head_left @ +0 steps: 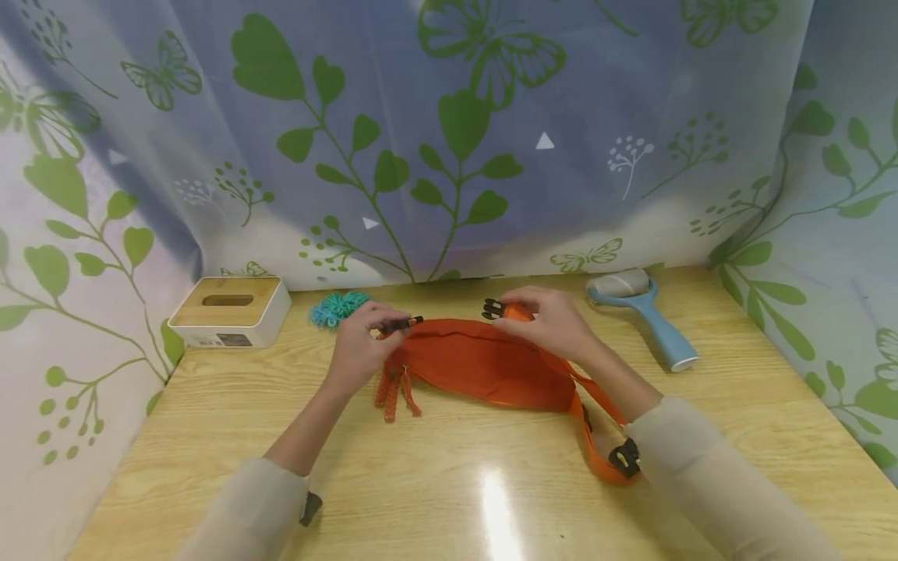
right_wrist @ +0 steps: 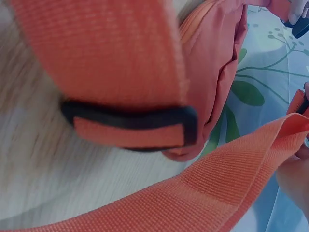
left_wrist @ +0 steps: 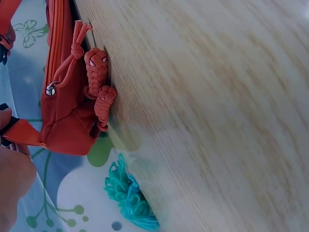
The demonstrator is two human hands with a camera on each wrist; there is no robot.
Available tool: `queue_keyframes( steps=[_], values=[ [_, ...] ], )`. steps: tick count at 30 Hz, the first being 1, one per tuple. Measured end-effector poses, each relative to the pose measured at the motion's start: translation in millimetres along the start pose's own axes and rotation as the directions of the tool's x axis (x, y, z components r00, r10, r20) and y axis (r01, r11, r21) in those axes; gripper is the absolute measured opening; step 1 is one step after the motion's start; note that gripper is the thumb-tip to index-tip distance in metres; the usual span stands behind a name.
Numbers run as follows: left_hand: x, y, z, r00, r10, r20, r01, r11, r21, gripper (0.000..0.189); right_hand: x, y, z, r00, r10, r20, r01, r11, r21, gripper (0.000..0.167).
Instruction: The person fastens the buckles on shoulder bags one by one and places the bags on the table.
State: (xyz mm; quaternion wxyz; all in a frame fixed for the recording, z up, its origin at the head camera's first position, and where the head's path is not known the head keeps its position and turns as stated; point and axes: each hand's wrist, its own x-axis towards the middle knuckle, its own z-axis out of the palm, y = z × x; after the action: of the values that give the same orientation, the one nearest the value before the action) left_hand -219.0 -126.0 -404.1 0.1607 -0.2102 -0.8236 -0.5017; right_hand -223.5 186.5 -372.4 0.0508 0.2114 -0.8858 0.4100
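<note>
An orange-red waist bag lies on the table in the head view, braided cord zipper pulls hanging at its left end. My left hand pinches a black buckle half on the short strap at that end. In my right hand is the pronged black buckle half, gripped with its orange webbing. The two halves are apart, facing each other above the bag's upper edge. The long strap loops down at the right, and a black slider shows close up in the right wrist view.
A teal yarn bundle lies just beyond my left hand. At the back left stands a white tissue box with a wooden lid. A blue lint roller lies at the back right. Patterned curtain closes off the table's back.
</note>
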Motion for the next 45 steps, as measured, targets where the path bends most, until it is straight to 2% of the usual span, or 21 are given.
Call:
queue_keyframes(
  steps=[6, 10, 17, 23, 35, 45],
  values=[
    [-0.1, 1.5, 1.1, 1.0, 0.021, -0.006, -0.021, 1.0, -0.011, 0.013, 4.4, -3.9, 4.8, 1.0, 0.013, 0.021, -0.014, 1.0, 0.008, 0.043],
    [-0.8, 3.1, 2.1, 1.0, 0.001, 0.001, -0.001, 1.0, -0.026, 0.014, 5.2, -7.9, 8.1, 1.0, 0.004, 0.031, -0.005, 1.0, 0.018, 0.044],
    [-1.0, 5.3, 3.1, 1.0, 0.015, 0.016, -0.015, 1.0, 0.006, 0.013, 6.5, -14.9, 14.6, 0.998, -0.016, 0.068, 0.014, 0.999, 0.033, 0.044],
    [-3.0, 3.7, 3.3, 0.998, 0.034, 0.049, -0.034, 0.999, -0.004, 0.011, 8.6, -20.7, 21.2, 0.995, -0.01, 0.099, 0.005, 0.998, 0.056, 0.044],
    [-3.1, 5.5, 2.5, 0.993, 0.02, 0.119, -0.012, 0.997, -0.072, 0.013, 13.2, -32.7, 29.1, 0.989, 0.001, 0.145, -0.01, 0.998, 0.067, 0.042],
    [-1.4, 4.8, 6.1, 0.988, 0.089, 0.129, -0.09, 0.996, 0.002, 0.023, 13.7, -36.5, 34.7, 0.986, -0.008, 0.169, -0.007, 0.996, 0.087, 0.038]
  ],
)
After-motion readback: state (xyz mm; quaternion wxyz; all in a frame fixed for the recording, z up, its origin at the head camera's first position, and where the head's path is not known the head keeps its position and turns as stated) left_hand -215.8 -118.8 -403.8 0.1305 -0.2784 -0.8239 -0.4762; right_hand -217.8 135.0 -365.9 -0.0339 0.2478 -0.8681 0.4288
